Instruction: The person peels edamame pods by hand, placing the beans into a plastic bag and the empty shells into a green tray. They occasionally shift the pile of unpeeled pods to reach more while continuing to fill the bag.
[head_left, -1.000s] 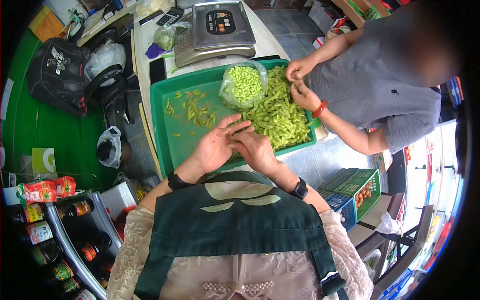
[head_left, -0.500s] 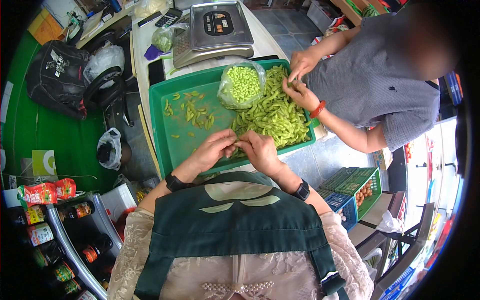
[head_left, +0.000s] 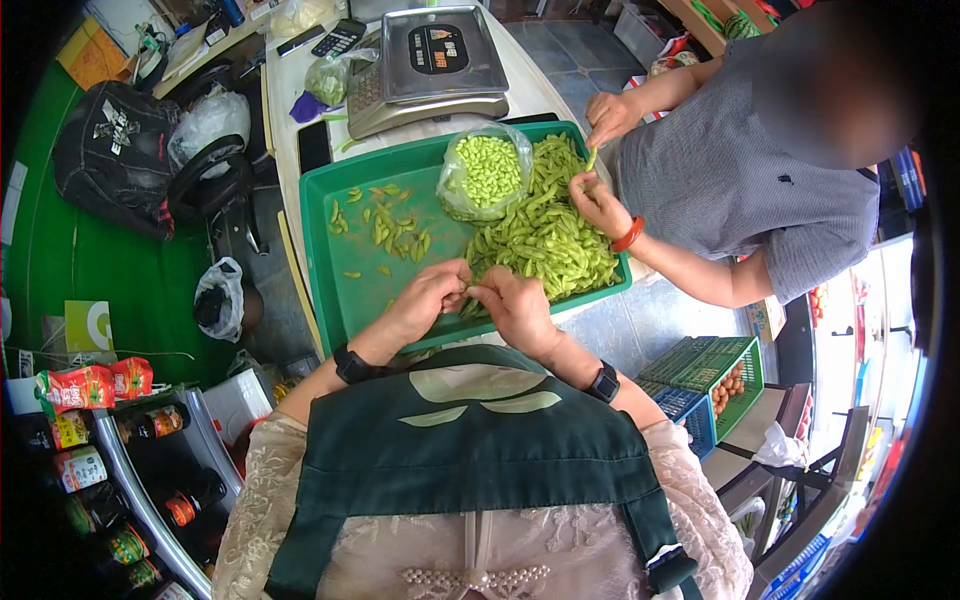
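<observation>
My left hand [head_left: 432,298] and my right hand [head_left: 515,305] meet fingertip to fingertip over the near side of a green tray [head_left: 345,290]. Both are closed in a pinch on an edamame pod, mostly hidden by the fingers. A heap of edamame pods [head_left: 550,240] fills the tray's right part, just beyond my right hand. Behind my hands, a clear plastic bag [head_left: 450,196] holds shelled green beans [head_left: 487,168]. Several empty-looking pods [head_left: 395,232] lie scattered on the left of the tray floor.
Across the tray's right corner, another person [head_left: 700,170] holds a pod between both hands. A weighing scale [head_left: 440,65] stands behind the tray, with a phone [head_left: 314,145] at its left. Crates [head_left: 710,370] sit at the lower right, bottles [head_left: 85,468] at the lower left.
My hands stay in nearly the same place, the fingertips shifting slightly around the pinch. The other person's hands have moved apart a little, and a pod now shows between them.
</observation>
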